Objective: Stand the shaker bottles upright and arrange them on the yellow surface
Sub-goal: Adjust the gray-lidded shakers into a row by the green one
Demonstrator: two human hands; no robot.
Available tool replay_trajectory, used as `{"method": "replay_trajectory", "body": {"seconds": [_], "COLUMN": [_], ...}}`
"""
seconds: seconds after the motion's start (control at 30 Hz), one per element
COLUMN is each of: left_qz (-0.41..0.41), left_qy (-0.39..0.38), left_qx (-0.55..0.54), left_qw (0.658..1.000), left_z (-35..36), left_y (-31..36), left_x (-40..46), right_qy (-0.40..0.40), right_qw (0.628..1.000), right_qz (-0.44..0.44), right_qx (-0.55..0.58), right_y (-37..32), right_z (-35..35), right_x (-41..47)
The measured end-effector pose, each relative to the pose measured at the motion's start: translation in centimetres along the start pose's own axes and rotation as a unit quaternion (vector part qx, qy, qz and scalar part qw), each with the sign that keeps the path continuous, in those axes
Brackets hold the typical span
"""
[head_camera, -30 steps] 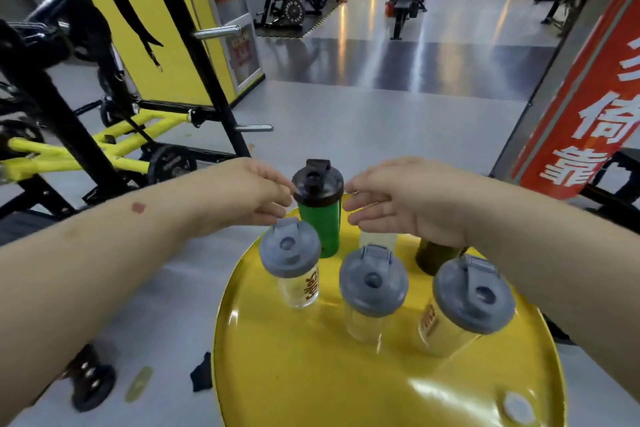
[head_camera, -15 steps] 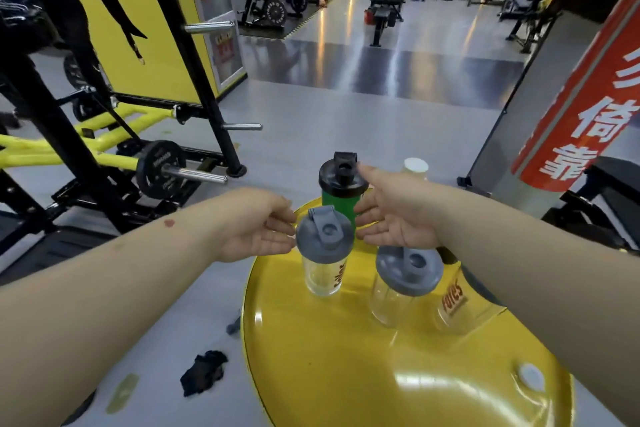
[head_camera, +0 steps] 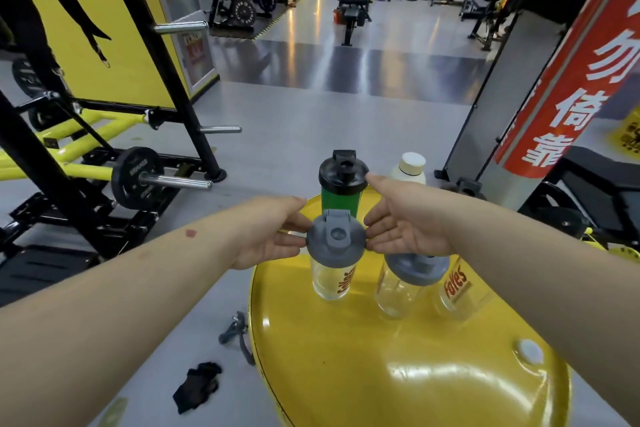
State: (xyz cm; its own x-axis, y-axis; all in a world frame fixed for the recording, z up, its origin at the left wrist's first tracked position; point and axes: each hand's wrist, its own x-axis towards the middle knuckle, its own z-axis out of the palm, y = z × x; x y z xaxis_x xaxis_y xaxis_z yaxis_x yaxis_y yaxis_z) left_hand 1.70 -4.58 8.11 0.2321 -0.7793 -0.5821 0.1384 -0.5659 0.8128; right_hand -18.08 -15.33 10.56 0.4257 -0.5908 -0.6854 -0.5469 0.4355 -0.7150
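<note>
On the yellow worktop (head_camera: pixel 398 385), three clear shaker bottles are stood upright. The grey-lidded bottle (head_camera: pixel 335 253) at 11 o'clock is flanked by the left hand (head_camera: pixel 268 234) and right hand (head_camera: pixel 405 224), both spread open, gripping nothing. At 12 o'clock, the green bottle (head_camera: pixel 341 192) is stood upright at the far rim.

Gym floor surroundings, head view.
A black weight rack (head_camera: pixel 166 87) with a yellow frame holds a plate-loaded bar (head_camera: pixel 138 177) at left. A red banner (head_camera: pixel 568 80) with white characters stands at right. A black cloth (head_camera: pixel 197 386) lies on the grey floor (head_camera: pixel 311 121).
</note>
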Motion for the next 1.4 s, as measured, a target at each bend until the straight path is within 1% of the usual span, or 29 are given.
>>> {"method": "replay_trajectory", "body": {"seconds": [0.2, 0.33, 0.47, 0.63, 0.77, 1.13, 1.4], "left_qz": [0.004, 0.007, -0.003, -0.018, -0.021, -0.024, -0.030], "left_qy": [-0.009, 0.002, 0.012, 0.006, 0.013, 0.023, 0.028], "left_qx": [-0.010, -0.011, -0.041, -0.066, -0.060, -0.074, -0.077], "left_qw": [1.000, 1.000, 0.999, 0.998, 0.998, 0.997, 0.996], "left_z": [0.1, 0.4, 0.6, 1.3, 1.4, 1.6, 1.2], "left_y": [0.0, -0.2, -0.6, -0.6, -0.5, -0.7, -1.0], "left_x": [0.0, -0.1, 0.0, -0.2, -0.3, -0.4, -0.3], "right_qy": [-0.001, 0.002, 0.014, 0.023, 0.012, 0.019, 0.008], "right_qw": [1.000, 1.000, 1.000, 1.000, 1.000, 0.999, 1.000], "right_qz": [0.002, 0.002, 0.002, 0.014, 0.022, 0.027, 0.030], "right_qx": [0.018, 0.027, 0.023, 0.016, 0.015, 0.007, 0.003], "right_y": [0.4, 0.7, 0.9, 0.5, 0.2, 0.6, 0.6], "right_z": [-0.1, -0.2, -0.1, 0.9, 1.2, 1.0, 1.3], "right_x": [0.0, 0.0, 0.0, -0.1, -0.5, -0.7, -0.7]}}
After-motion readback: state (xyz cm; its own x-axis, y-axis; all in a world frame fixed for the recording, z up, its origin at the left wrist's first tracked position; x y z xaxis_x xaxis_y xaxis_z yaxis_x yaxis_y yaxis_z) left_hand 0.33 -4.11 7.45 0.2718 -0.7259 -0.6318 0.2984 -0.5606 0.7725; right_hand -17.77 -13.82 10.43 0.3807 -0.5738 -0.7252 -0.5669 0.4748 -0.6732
